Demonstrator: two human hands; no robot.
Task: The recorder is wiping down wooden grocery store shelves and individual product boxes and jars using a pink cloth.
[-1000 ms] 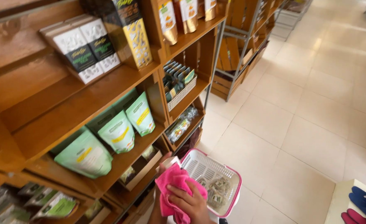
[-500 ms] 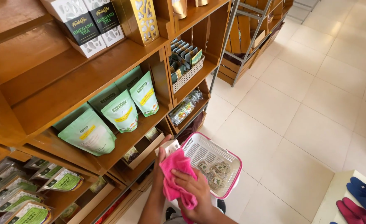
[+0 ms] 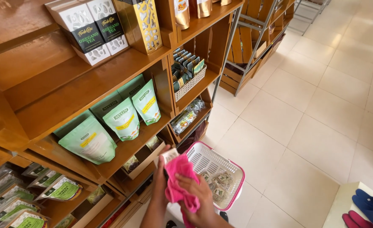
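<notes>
My left hand (image 3: 160,176) holds a small packet (image 3: 168,155) by its lower end, low in the head view. My right hand (image 3: 200,195) presses a bright pink cloth (image 3: 179,182) against that packet, the cloth draped over my fingers. Just behind the hands stands a white slatted basket with a pink rim (image 3: 233,162), holding several clear packets (image 3: 217,182). To the left, green and white pouches (image 3: 123,117) stand on a wooden shelf (image 3: 123,154).
The wooden shelving (image 3: 89,80) fills the left, with white and black boxes (image 3: 92,29), a gold box (image 3: 141,23) and a white basket of sachets (image 3: 187,69). A metal rack (image 3: 254,40) stands behind. Pale floor tiles (image 3: 313,114) spread right; blue and red slippers (image 3: 366,209) lie on a mat.
The view has tilted down and shifted, so the shelves sit higher in the picture. My hands and the pink cloth have stayed over the basket, rubbing the packet.
</notes>
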